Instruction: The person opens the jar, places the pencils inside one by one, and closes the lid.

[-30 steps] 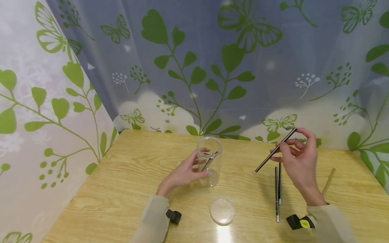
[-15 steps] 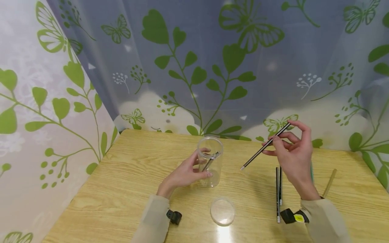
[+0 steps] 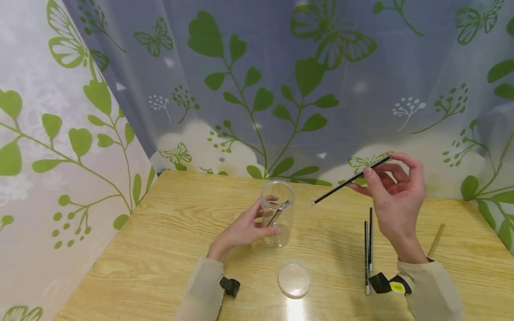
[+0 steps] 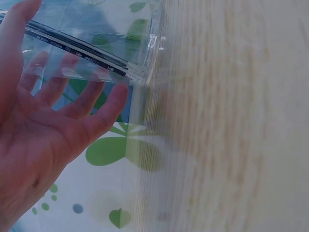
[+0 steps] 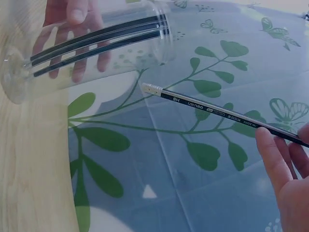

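A clear plastic jar (image 3: 277, 213) stands upright on the wooden table (image 3: 160, 232), with two black pencils (image 5: 96, 46) leaning inside it. My left hand (image 3: 245, 228) grips the jar from its left side, fingers wrapped round the wall (image 4: 72, 92). My right hand (image 3: 395, 196) is raised to the right of the jar and pinches a black pencil (image 3: 348, 181) near its upper end. That pencil (image 5: 217, 113) slants down to the left, its metal-capped end a little right of the jar's mouth.
Two more black pencils (image 3: 367, 249) lie side by side on the table under my right hand. A round clear lid (image 3: 294, 279) lies in front of the jar. A pale wooden stick (image 3: 435, 240) lies at the far right. Leaf-patterned curtains close the back and left.
My right hand has risen and carried the pencil up and leftward, flattening its slant, so its capped end is now close to the jar's mouth. The left hand and jar have stayed still.
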A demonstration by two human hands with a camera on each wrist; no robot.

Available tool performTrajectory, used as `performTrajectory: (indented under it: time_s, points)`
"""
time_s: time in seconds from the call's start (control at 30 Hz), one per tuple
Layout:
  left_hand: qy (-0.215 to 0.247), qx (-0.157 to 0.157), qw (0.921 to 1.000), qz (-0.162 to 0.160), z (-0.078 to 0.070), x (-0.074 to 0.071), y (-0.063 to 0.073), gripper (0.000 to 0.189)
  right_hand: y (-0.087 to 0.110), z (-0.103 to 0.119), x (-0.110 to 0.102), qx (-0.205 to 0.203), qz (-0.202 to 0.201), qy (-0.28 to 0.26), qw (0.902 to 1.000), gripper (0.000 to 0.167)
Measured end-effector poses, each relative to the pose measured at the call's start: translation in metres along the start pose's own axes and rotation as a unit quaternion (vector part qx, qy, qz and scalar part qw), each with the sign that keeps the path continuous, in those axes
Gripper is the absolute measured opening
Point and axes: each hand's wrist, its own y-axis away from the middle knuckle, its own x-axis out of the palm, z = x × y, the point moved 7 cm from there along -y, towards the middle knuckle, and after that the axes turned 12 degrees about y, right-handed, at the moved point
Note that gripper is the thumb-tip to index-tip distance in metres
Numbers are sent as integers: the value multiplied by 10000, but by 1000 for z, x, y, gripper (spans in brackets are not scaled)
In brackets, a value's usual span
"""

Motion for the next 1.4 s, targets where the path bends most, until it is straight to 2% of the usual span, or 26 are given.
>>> performTrajectory:
  time_s: [0.17, 0.5, 0.67, 1.0, 1.4]
  points:
    - [27, -2, 10000, 4, -1, 1, 0, 73, -3, 7, 3, -149, -75, -227, 9996, 48]
    - [67, 45, 10000, 49, -3, 1, -1, 73, -10, 20, 16, -469, -59, -256, 9986, 47]
    - [68, 38, 9999, 64, -2, 1, -2, 74, -14, 25, 24, -521, -32, -232, 9984, 47]
    - [42, 53, 10000, 46, -3, 1, -2, 74, -15, 29, 43, -597, 113, -565, 9966, 46]
    - [54, 58, 9999, 76, -4, 2, -2, 73, -10, 21, 67, -720, 771, 74, 9944, 47]
